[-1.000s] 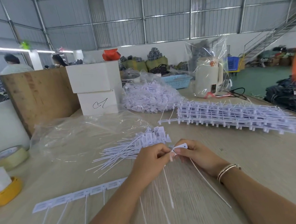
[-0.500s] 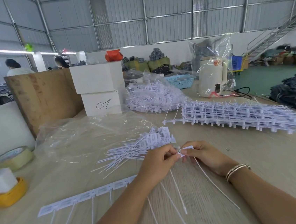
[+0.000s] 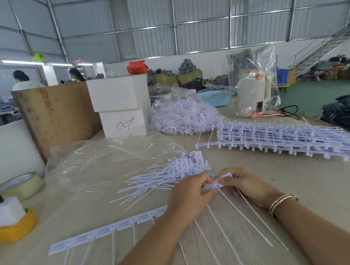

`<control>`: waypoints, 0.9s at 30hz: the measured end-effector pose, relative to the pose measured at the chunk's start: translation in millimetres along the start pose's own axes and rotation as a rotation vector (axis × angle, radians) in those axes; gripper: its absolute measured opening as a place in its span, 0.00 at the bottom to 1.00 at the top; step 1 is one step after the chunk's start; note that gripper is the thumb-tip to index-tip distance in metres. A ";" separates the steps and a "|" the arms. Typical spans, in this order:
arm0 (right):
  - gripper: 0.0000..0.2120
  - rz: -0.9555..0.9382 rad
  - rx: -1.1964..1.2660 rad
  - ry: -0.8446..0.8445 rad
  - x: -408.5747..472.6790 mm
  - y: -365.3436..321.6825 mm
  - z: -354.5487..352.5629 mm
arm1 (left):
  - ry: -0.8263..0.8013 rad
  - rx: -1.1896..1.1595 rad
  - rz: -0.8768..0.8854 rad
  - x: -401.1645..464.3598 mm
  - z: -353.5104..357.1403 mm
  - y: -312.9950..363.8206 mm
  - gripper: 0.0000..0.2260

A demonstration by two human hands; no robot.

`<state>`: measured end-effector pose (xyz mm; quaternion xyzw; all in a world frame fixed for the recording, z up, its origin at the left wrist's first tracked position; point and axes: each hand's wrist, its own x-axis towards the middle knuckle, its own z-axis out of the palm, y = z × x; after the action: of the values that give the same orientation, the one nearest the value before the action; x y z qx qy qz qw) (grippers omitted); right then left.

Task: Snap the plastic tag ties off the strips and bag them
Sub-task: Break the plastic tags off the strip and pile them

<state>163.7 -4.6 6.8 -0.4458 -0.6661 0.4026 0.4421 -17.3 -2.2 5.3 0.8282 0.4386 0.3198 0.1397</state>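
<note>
**Two hands pinch a tag tie at the end of a plastic strip, ready to snap it free**

A person sits at a pale wooden table (image 3: 306, 194). Both hands meet at its middle. The left hand (image 3: 189, 197) curls its fingers round the end of a white strip (image 3: 106, 230) of joined tag ties, which runs away to the left along the table with thin tails pointing toward the person. The right hand (image 3: 244, 183) pinches the flat head of one tag tie (image 3: 223, 179) between thumb and fingers, touching the left hand.

The ties look very light, made of smooth white moulded plastic: a small stiff rectangular head and a long, thin, whippy tail. The best hold is likely on the stiff heads, either side of the narrow joint, since the tails would bend and slip.

Just beyond the hands lies a loose pile of freed ties (image 3: 174, 173). Behind it a crinkled clear plastic bag (image 3: 99, 159) lies flat. To the right sits a stack of unbroken strips (image 3: 289, 139), and further back a full bag of ties (image 3: 181, 116)
</note>
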 end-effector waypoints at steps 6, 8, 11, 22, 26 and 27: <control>0.11 0.014 -0.016 0.021 0.6 1.7 -1.1 | 0.012 0.159 0.000 2.3 -3.4 -0.6 0.10; 0.09 0.021 0.007 0.026 0.2 2.2 -2.4 | -0.005 0.126 -0.016 2.5 -5.2 -0.7 0.09; 0.10 0.020 0.030 0.019 -0.2 0.9 -3.1 | -0.024 0.065 -0.044 2.9 -6.4 -1.3 0.08; 0.11 0.038 0.166 0.011 -0.2 -2.2 -3.7 | -0.063 -0.193 -0.105 3.9 -8.8 -0.5 0.09; 0.08 0.020 0.202 -0.010 -0.7 -3.2 -3.7 | -0.076 -0.304 -0.125 3.7 -11.4 2.1 0.09; 0.08 0.017 0.205 -0.014 -1.1 -3.1 -3.8 | -0.075 -0.320 -0.124 3.3 -12.0 2.5 0.08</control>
<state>166.8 -5.9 10.5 -0.4012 -0.6205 0.4755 0.4774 -22.2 -1.5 17.0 0.7781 0.4267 0.3450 0.3056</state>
